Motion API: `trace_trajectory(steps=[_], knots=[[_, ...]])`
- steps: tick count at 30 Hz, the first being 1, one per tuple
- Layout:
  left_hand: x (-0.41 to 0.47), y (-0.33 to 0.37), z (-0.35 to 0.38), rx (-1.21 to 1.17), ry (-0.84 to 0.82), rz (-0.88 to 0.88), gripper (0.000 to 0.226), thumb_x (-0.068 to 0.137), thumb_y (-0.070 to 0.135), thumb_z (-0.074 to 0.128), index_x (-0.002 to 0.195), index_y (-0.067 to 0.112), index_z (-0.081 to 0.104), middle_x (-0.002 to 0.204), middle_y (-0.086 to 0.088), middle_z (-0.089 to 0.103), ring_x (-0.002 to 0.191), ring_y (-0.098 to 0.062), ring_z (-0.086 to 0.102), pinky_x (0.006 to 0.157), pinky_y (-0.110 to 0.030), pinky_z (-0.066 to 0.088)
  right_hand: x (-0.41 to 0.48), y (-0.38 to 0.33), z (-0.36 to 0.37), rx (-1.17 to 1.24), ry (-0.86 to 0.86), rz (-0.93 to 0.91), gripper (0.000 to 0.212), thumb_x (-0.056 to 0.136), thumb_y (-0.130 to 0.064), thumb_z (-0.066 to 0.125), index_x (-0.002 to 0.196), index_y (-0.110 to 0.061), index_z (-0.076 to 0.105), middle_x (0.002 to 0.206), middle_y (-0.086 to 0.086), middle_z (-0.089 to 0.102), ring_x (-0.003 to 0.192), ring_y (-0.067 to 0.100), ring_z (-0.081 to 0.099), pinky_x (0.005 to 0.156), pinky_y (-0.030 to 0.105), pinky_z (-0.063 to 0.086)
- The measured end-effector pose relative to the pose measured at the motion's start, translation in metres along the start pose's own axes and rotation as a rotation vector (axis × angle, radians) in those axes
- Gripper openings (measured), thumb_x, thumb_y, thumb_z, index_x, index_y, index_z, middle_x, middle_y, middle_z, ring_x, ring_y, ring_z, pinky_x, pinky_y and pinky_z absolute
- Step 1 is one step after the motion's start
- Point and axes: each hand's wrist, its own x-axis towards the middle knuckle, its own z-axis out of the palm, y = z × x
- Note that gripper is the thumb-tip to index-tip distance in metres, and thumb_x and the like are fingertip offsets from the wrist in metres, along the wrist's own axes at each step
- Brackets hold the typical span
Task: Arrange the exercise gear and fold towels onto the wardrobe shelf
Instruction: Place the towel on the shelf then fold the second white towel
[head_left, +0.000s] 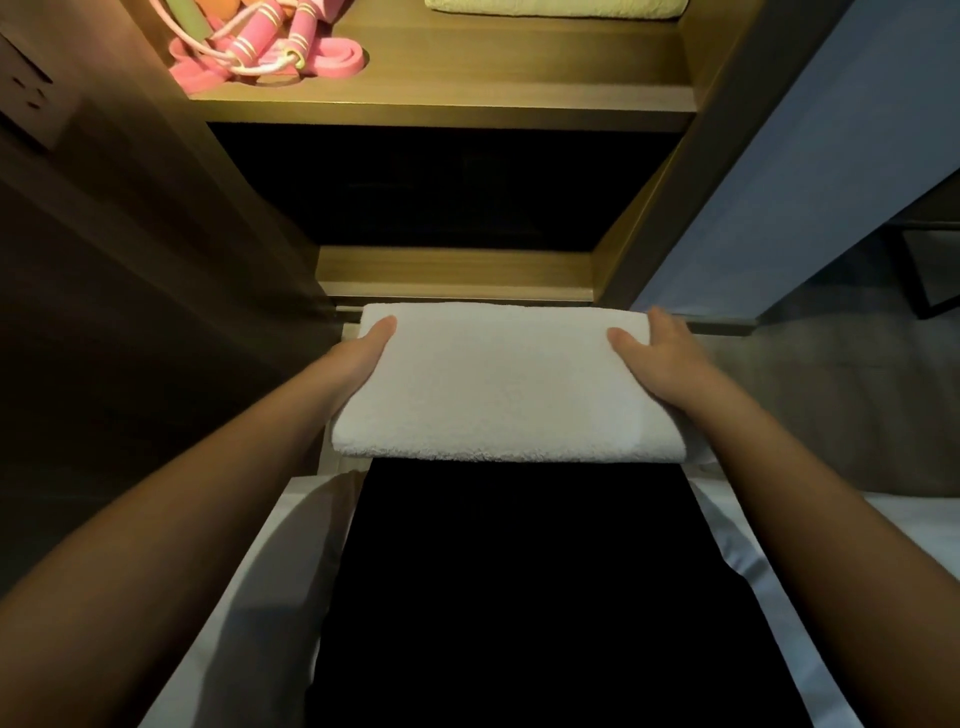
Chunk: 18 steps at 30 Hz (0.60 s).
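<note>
In the head view, a folded white terry towel (504, 384) is held level below and in front of the lit wooden wardrobe shelf (467, 88), well apart from it and not yet laid on it. The towel's left edge is gripped by the left hand (363, 353), whose thumb is laid on top; its fingers are hidden beneath the cloth, so how they lie cannot be told. The right edge is gripped by the right hand (654, 348), with the thumb pressed on top and the fingers curled round the far corner. On the left end of the shelf a pink skipping rope with striped handles (260, 39) is heaped upon a flat pink rubber band (332, 57), the two touching. At the right end of the shelf, towards its back, a pale yellow folded towel (556, 8) is seen, cut off by the frame's top edge. Under the shelf a dark compartment (441, 187) is seen. Lower than the shelf and nearest the camera, black cloth (519, 571) is flanked by white fabric (249, 597).
</note>
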Motion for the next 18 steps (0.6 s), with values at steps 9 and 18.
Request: trace_trajectory(steps=[9, 18], knots=[[-0.004, 0.009, -0.012, 0.053, -0.113, -0.054, 0.070, 0.096, 0.056, 0.044, 0.142, 0.003, 0.040, 0.133, -0.021, 0.054, 0.121, -0.039, 0.052, 0.106, -0.045, 0.038, 0.006, 0.038, -0.013, 0.575, -0.431, 0.371, 0.070, 0.084, -0.078, 0.036, 0.122, -0.023, 0.056, 0.114, 0.014, 0.065, 0.100, 0.031, 0.062, 0.076, 0.040, 0.049], [-0.007, 0.012, 0.013, 0.161, 0.143, -0.016, 0.062, 0.102, 0.047, 0.030, 0.145, 0.003, 0.038, 0.145, -0.020, 0.043, 0.129, -0.038, 0.045, 0.101, -0.039, 0.035, 0.006, 0.036, -0.028, 0.270, -0.519, 0.541, 0.106, 0.060, -0.095, 0.038, 0.119, -0.008, 0.058, 0.114, 0.017, 0.066, 0.101, 0.036, 0.064, 0.073, 0.039, 0.054]])
